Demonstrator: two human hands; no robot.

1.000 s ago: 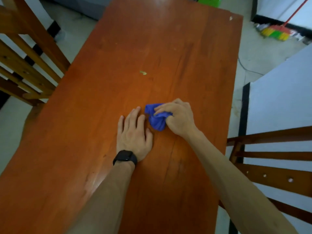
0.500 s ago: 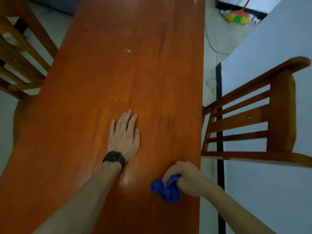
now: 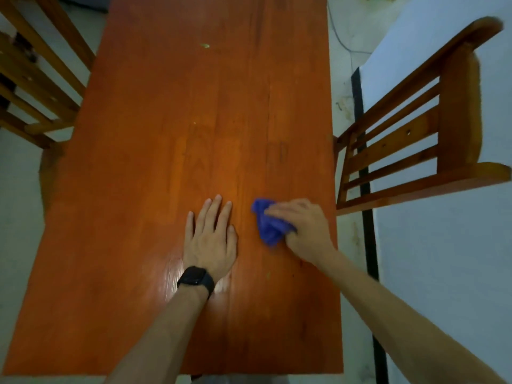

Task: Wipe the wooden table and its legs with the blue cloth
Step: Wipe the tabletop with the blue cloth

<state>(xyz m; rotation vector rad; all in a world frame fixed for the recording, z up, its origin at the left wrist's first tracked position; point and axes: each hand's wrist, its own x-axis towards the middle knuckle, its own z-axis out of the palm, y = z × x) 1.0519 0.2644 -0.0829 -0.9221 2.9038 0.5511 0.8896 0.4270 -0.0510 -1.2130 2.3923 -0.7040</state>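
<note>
Floor (image 3: 19,217): pale, a thin cable (image 3: 342,41) lies across it.
Wall (image 3: 443,273): white, with black skirting (image 3: 370,245).
Chairs: slatted wood, right chair (image 3: 401,139), left chair (image 3: 36,79).

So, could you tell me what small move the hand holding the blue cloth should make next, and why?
Probably slide the right hand, which grips the crumpled blue cloth, forward along the orange-brown wooden table: the far boards lie beyond it, with a small pale speck there, while the left hand rests flat.
</note>
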